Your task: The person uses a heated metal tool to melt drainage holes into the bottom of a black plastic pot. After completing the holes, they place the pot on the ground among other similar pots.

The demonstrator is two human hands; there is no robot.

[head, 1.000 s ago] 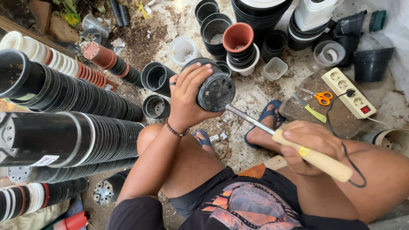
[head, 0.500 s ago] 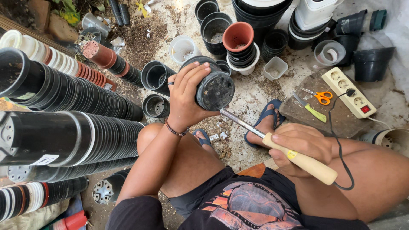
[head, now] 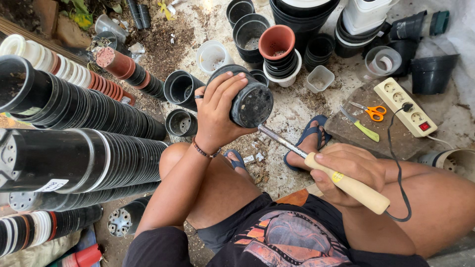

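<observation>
Bare arms and legs. Thin bracelet (head: pixel 203 151) on left wrist, ring (head: pixel 198 97) on a left finger. Dark shorts (head: pixel 277 237) with orange-pink print. Blue flip-flops (head: pixel 309 136) on feet.

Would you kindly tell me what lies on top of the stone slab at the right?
On the stone slab lie orange-handled scissors, a green-handled knife and a white power strip with one black plug in it. Whatever is beneath them is covered.

Left hand (head: pixel 217 116) grips black pot (head: pixel 250 101); right hand (head: pixel 349 170) holds soldering iron (head: pixel 341 180).
</observation>
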